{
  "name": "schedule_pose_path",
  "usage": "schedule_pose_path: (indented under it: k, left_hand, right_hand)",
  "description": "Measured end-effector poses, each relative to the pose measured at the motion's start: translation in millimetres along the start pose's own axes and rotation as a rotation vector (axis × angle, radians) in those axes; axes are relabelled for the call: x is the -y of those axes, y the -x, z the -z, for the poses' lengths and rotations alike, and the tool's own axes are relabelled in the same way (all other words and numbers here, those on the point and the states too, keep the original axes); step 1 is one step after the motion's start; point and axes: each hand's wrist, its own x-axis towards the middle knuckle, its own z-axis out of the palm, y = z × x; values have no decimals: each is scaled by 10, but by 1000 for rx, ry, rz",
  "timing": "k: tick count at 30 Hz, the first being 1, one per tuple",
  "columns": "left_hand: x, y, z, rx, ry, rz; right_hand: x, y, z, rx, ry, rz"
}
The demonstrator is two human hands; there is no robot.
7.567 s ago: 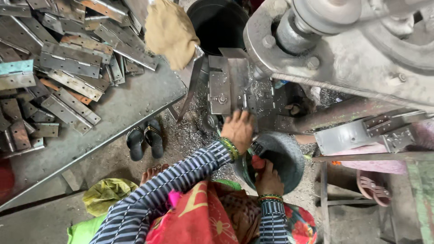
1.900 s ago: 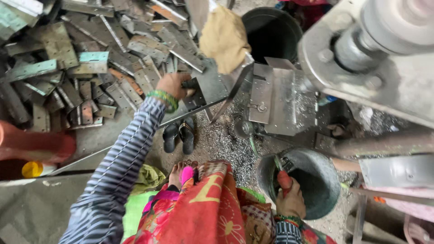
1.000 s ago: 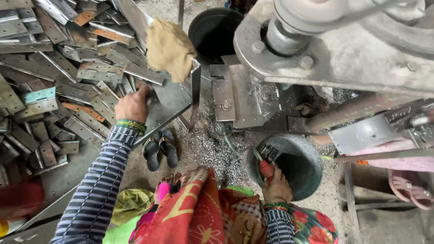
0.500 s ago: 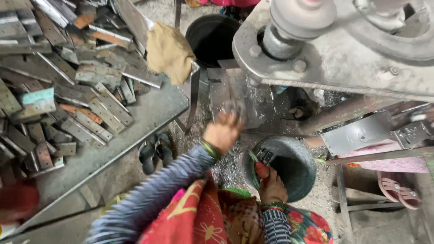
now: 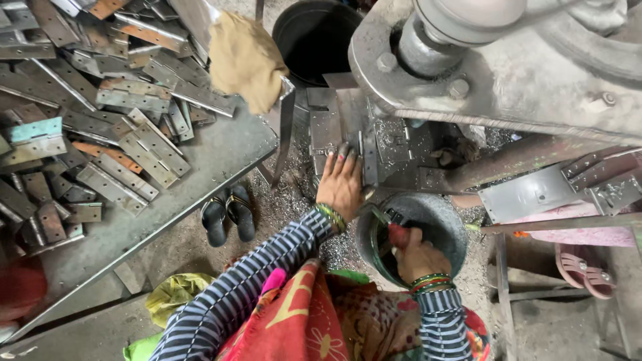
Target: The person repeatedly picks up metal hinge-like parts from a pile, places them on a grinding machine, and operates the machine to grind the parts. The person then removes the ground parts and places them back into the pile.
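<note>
Metal plates (image 5: 334, 127) lie flat on the bed of the press machine (image 5: 495, 73), directly under its heavy head, and the left hand (image 5: 341, 184) presses on them with fingers spread flat, gripping nothing, apparently to steady them there. Just beside the press bed, on the near side, sits a round dark tub (image 5: 441, 220); the right hand (image 5: 418, 257) reaches into it, fingers curled around a red-handled tool (image 5: 398, 234). Farther from the press, a worktable (image 5: 221, 160) carries heaped hinge blanks (image 5: 134, 140), with black sandals (image 5: 227, 217) beneath its edge.
</note>
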Motion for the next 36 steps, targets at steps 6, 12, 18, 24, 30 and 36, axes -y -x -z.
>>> schedule_pose_path:
  k: [6,12,18,24,30,36]
  left_hand:
    - [53,-53,73,-21,71,2]
    - [59,-33,137,119,80,30]
    - [75,-95,100,77,78,36]
    - [100,-71,112,39,67,37]
    - [149,29,105,-110,93,-33]
    - [168,53,66,-78,84,-13]
  right_hand:
    - [111,-97,-543,-28,-306,104]
    - [26,-41,-408,-5,-317,105]
    - [92,100,24,-42,-37,-48]
    - [264,-40,-650,-130,-277,12]
    - [182,-112,-506,4,-239,-24]
    - [132,22,-207,-137,-54,-93]
